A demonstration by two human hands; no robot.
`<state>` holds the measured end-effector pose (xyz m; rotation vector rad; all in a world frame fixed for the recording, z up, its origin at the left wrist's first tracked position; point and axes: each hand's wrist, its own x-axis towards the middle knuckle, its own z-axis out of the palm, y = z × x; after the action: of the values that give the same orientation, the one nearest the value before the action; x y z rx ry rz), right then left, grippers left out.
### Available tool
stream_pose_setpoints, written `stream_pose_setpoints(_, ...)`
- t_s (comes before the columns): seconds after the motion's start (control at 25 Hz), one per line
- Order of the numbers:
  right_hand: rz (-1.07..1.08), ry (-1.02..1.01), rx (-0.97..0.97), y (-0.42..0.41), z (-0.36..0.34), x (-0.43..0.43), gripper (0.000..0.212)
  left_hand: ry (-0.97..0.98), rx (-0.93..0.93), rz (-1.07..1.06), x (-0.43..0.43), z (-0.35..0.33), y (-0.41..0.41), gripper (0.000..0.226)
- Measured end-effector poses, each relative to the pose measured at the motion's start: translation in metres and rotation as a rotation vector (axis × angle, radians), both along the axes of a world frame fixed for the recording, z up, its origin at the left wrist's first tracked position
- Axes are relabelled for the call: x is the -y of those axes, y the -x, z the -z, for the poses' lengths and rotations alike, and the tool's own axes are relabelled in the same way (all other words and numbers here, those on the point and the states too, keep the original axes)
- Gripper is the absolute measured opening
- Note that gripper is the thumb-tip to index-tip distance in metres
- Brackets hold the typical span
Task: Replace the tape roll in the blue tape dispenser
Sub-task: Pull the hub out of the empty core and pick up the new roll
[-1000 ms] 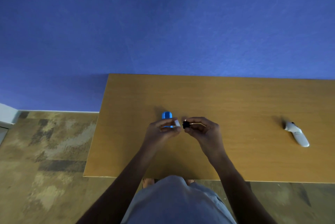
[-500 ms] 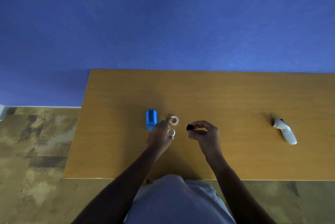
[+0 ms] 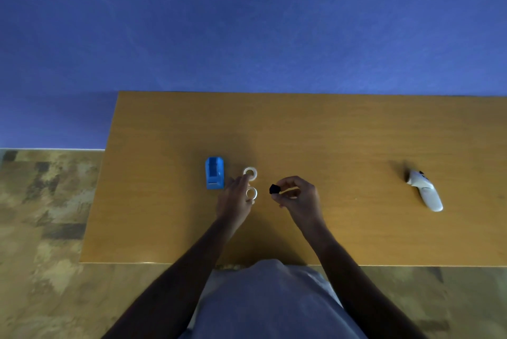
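Note:
The blue tape dispenser (image 3: 214, 173) stands on the wooden table (image 3: 315, 132), left of centre, with no roll in it. Just to its right lie two white rings: a thicker tape roll (image 3: 250, 172) farther away and a thinner ring (image 3: 251, 193) closer to me. My left hand (image 3: 234, 201) hovers beside them with fingers apart, a fingertip at the edge of the thicker roll and the thinner ring against its fingers. My right hand (image 3: 299, 198) is raised above the table and pinches a small black spindle piece (image 3: 274, 189) between thumb and fingers.
A white handheld controller (image 3: 424, 190) lies on the right part of the table. A blue wall rises behind the table's far edge. Patterned floor shows to the left and below the near edge.
A second ago my left hand held the dispenser and a white ring close to my right hand. Now the dispenser stands on the table and both rings lie beside it. My right hand kept the black piece.

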<state>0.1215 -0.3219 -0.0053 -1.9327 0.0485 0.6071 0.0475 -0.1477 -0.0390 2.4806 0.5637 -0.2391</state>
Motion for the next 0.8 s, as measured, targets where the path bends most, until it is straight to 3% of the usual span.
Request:
stream_pose_setpoints(0.32, -0.026, 0.039, 0.012, 0.002, 0.005, -0.004, 0.028, 0.037, -0.016, 0.005, 0.002, 0.002, 0.000, 0.065)
stream_pose_setpoints(0.48, 0.026, 0.034, 0.045, 0.003, 0.005, -0.003, 0.023, 0.008, 0.098, -0.091, -0.011, -0.003, -0.012, 0.049)
stream_pose_setpoints(0.68, 0.108, 0.014, 0.075, 0.002, 0.008, 0.000, 0.022, -0.006, -0.100, 0.063, -0.032, -0.008, -0.045, 0.061)
stream_pose_setpoints(0.8, 0.118, 0.028, 0.079, 0.002, 0.010, 0.005, 0.024, -0.050, -0.164, 0.109, -0.033, -0.005, -0.058, 0.056)
